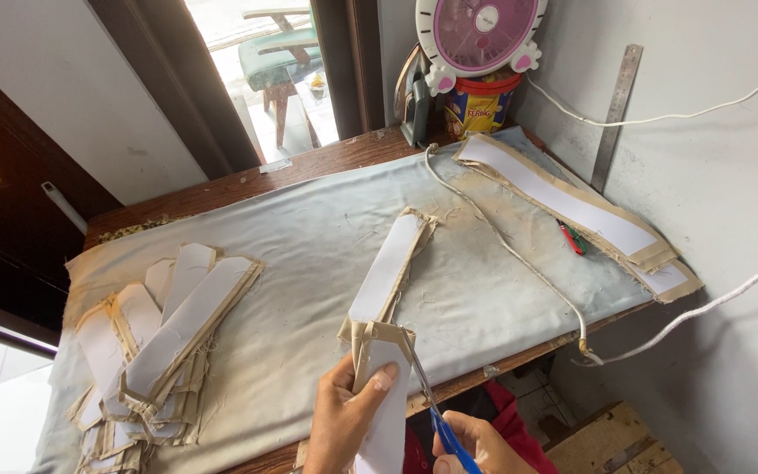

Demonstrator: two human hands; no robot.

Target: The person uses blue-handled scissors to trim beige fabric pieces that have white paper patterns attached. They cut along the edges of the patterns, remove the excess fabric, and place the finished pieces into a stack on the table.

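Note:
My left hand (pixel 344 421) grips a long white card strip (pixel 385 272) wrapped in tan fabric, thumb pressed on its near end. The strip reaches away from me over the grey padded table (pixel 309 246). My right hand (pixel 475 448) holds blue-handled scissors (pixel 427 395), whose blades point up at the folded tan fabric edge at the strip's near end. Only the upper part of each hand shows at the bottom of the view.
A pile of several similar fabric-covered strips (pixel 160 342) lies at the left. Longer strips (pixel 572 206) rest at the right by the wall, beside a small red and green tool (pixel 571 237). A white cord (pixel 502 246) crosses the table. A pink fan (pixel 480 35) and a metal ruler (pixel 616 114) stand at the back.

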